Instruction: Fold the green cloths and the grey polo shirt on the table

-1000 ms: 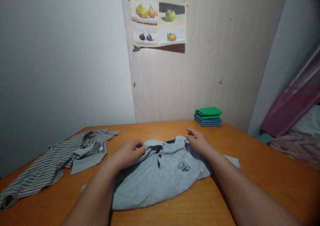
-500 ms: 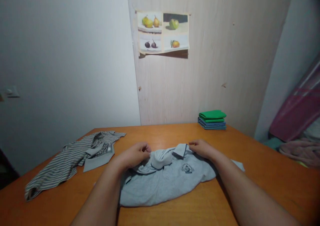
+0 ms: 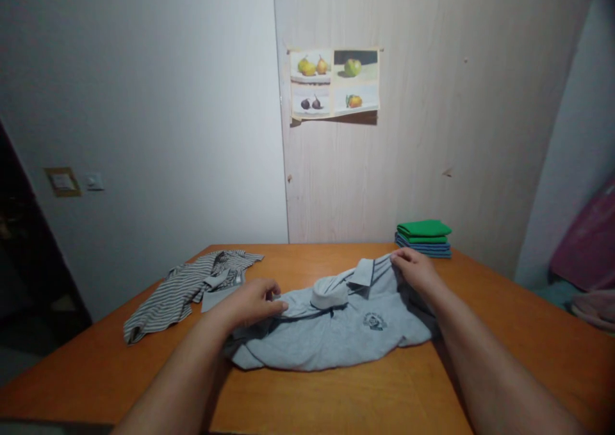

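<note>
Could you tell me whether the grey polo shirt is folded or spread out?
Spread but rumpled: grey polo shirt lies front up, crest showing, collar bunched.

I see bare table (image 3: 504,332) right of the grey polo (image 3: 336,339) and along the near edge. The striped shirt (image 3: 187,289) blocks the left. The folded stack (image 3: 423,238) sits just beyond my right hand (image 3: 414,270).

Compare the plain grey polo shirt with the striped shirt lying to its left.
The grey polo shirt is plain with a small chest crest; the striped shirt has narrow dark and light stripes. The left hand and right hand both hold the grey polo shirt; the striped shirt lies untouched, nearer the left edge of the table. Both are collared and lie rumpled on it.
</note>
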Motion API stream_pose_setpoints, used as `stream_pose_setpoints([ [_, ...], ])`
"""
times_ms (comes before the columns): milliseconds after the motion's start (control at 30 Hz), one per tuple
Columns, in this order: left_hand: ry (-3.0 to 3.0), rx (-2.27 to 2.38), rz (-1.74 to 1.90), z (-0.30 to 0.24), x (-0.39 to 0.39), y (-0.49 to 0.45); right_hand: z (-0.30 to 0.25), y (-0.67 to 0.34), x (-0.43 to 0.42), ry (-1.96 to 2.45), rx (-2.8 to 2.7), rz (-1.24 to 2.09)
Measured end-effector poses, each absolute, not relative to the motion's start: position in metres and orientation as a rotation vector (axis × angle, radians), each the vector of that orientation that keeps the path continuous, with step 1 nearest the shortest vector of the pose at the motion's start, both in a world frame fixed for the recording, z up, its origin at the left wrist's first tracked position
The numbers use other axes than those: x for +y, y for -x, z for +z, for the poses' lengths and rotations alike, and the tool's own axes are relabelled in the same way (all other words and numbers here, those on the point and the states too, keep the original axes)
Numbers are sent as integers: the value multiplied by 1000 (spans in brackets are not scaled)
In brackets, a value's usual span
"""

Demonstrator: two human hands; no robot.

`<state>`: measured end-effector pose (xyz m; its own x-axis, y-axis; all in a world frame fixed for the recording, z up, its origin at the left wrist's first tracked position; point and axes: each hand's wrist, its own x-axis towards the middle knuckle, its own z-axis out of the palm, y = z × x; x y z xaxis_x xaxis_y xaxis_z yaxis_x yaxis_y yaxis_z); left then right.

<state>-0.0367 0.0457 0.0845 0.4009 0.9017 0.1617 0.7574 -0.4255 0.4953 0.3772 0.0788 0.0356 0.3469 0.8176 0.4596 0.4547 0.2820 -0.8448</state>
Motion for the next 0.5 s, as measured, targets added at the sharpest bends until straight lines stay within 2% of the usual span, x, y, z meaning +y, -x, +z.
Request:
stream_pose_setpoints([
  [100, -2485, 1483, 658, 96, 37, 55, 54, -369, 71, 1268, -1220, 404],
  [267, -2681, 1495, 1103, 95, 4, 87, 69, -373, 16, 1102, -1354, 409],
  [400, -2762, 1445, 828, 67, -23, 105, 43, -389, -39, 1270, -1683, 669],
  [500, -2709, 1458, 632, 49, -35, 108, 17, -394, -62, 1377, -1633, 850],
])
